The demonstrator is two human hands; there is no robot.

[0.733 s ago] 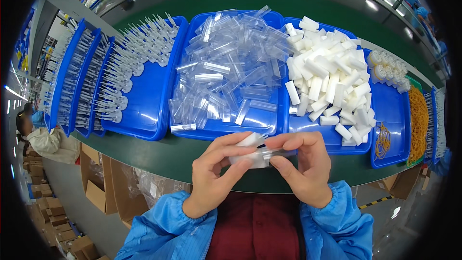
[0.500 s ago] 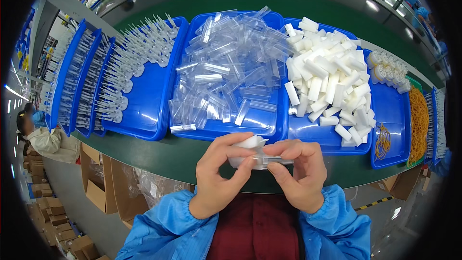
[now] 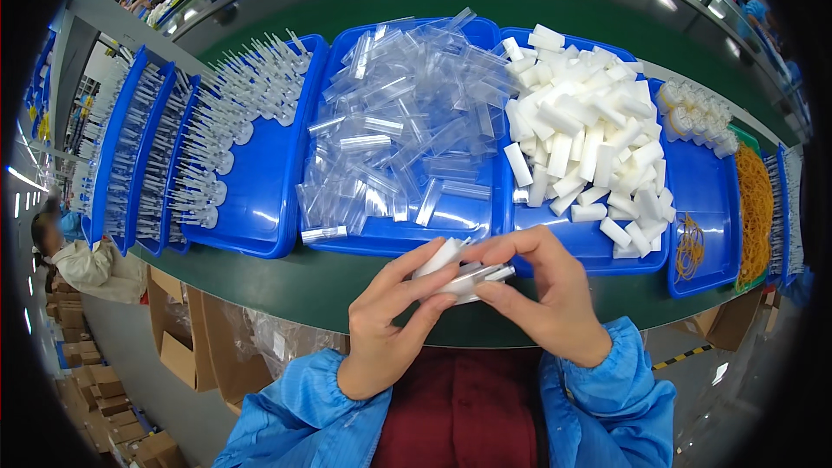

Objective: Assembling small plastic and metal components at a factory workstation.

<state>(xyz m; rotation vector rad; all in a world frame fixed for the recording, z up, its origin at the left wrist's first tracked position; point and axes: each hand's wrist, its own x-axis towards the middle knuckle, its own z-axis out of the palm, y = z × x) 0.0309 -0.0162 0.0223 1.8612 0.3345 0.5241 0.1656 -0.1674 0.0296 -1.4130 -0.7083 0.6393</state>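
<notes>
Both my hands meet above the table's near edge, in front of the trays. My left hand [image 3: 394, 308] is closed around a white block-like piece [image 3: 440, 257], whose lower part the fingers cover. Close beside it lies a shiny clear plastic sleeve [image 3: 475, 279], reaching between the two hands. My right hand [image 3: 555, 299] pinches the sleeve's right end between thumb and fingers. How far the white piece and the sleeve touch or overlap cannot be made out.
Blue trays stand in a row: white stems with round bases [image 3: 247, 91], clear plastic sleeves [image 3: 407, 113], white blocks [image 3: 589, 139], then rolls [image 3: 693, 113] and rubber bands [image 3: 689, 251]. More rubber bands [image 3: 752, 208] heap farther right. Cardboard boxes [image 3: 204, 338] stand below left. Another person [image 3: 87, 256] is at far left.
The white piece has tilted more upright in my left hand. My right hand has shifted and turned, its index finger now arched over the clear sleeve. The view has moved slightly.
</notes>
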